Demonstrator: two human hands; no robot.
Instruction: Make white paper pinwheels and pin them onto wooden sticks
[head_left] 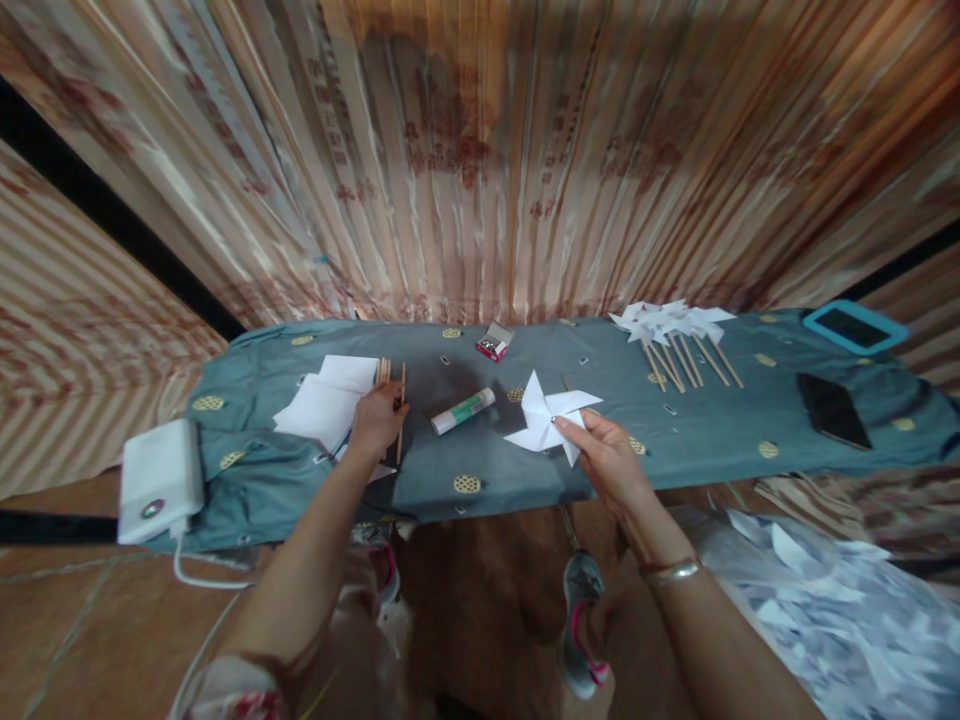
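Observation:
My right hand [611, 455] pinches a white paper pinwheel [547, 415] at its centre, holding it just above the teal cloth-covered table [712, 440]. My left hand [375, 420] reaches to the bundle of thin wooden sticks [391, 385] beside a stack of white paper sheets [326, 405]; its fingers curl onto the sticks. A glue stick [463, 411] lies on its side between my two hands.
Several finished pinwheels on sticks [675, 335] lie at the back right. A small red box [493, 343] sits at the back centre. A dark phone [832, 410] and blue-framed tablet [853, 327] lie far right. A white device [159, 480] rests on the left edge. Paper scraps [825, 600] cover the floor.

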